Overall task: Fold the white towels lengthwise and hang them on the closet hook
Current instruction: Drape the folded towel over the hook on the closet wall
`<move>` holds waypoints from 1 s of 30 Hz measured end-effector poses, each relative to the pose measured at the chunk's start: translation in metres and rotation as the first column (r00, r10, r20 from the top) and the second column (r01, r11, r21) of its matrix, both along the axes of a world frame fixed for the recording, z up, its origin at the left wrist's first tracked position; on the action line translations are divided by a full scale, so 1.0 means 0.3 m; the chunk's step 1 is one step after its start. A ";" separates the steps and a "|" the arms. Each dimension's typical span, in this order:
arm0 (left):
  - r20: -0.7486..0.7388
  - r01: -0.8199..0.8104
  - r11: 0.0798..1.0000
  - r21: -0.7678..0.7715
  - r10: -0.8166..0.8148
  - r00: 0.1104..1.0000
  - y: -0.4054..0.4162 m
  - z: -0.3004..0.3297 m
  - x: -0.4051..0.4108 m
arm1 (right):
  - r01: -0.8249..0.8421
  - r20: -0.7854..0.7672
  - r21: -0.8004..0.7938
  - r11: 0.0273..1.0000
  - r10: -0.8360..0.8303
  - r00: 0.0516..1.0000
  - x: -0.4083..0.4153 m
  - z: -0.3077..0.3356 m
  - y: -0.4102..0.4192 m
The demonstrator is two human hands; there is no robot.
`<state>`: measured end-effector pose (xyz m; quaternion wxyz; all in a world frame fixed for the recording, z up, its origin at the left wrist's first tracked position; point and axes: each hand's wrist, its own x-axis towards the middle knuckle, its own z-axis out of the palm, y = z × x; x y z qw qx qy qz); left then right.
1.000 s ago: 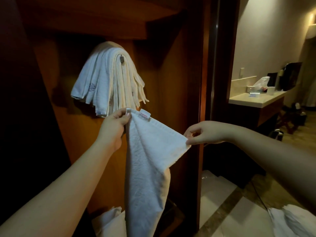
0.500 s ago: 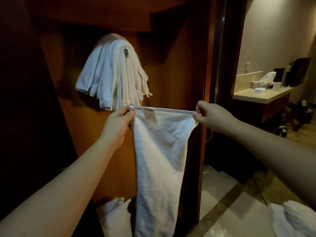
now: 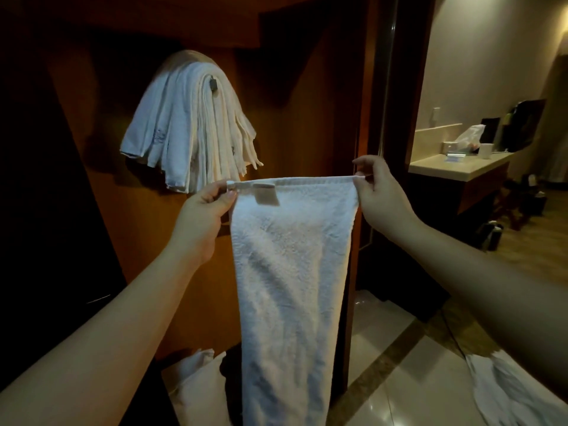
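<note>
Towel (image 3: 292, 272) hangs long, top corners pinched by left hand (image 3: 203, 219) and right hand (image 3: 381, 198).

The closet wall (image 3: 292, 87) is made of dark reddish-brown wood, and its left part lies in deep shadow. On the right stands a dark door frame (image 3: 396, 87) with a thin metal strip. Behind the frame, a beige wall (image 3: 479, 56) receives warm light. A pale counter (image 3: 455, 169) on a dark wooden cabinet stands against that wall. The floor (image 3: 408, 392) has glossy light tiles with a brown stripe; farther right it looks brown.
</note>
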<state>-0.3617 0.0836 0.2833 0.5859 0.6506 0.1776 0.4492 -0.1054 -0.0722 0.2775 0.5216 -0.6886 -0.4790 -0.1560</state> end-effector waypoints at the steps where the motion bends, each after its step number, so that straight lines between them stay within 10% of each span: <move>1: 0.001 0.000 1.000 -0.007 0.000 1.000 -0.007 -0.002 0.005 | 0.000 -0.032 0.038 0.999 0.002 0.999 -0.007 -0.003 -0.003; 8: 0.012 0.042 0.998 -0.040 -0.042 0.999 -0.062 0.007 0.036 | 0.010 0.033 0.222 0.975 -0.018 0.999 -0.010 0.015 -0.040; 11: 0.057 0.063 0.995 -0.083 -0.058 0.997 -0.082 0.044 0.071 | -0.090 -0.185 0.264 0.960 0.142 0.972 0.041 0.062 -0.052; 15: -0.012 0.116 0.993 -0.016 -0.116 0.993 -0.119 0.056 0.113 | -0.494 -0.777 0.354 0.794 0.543 0.317 0.058 -0.107 -0.088; 23: -0.094 0.058 0.998 0.021 -0.056 0.994 -0.122 0.008 0.113 | -0.337 -0.626 0.101 0.936 0.323 0.710 0.025 -0.315 -0.096; 30: -0.083 0.026 0.998 -0.048 -0.030 0.996 -0.074 -0.021 0.068 | -0.301 -0.473 -0.035 0.953 0.250 0.845 -0.010 -0.269 -0.094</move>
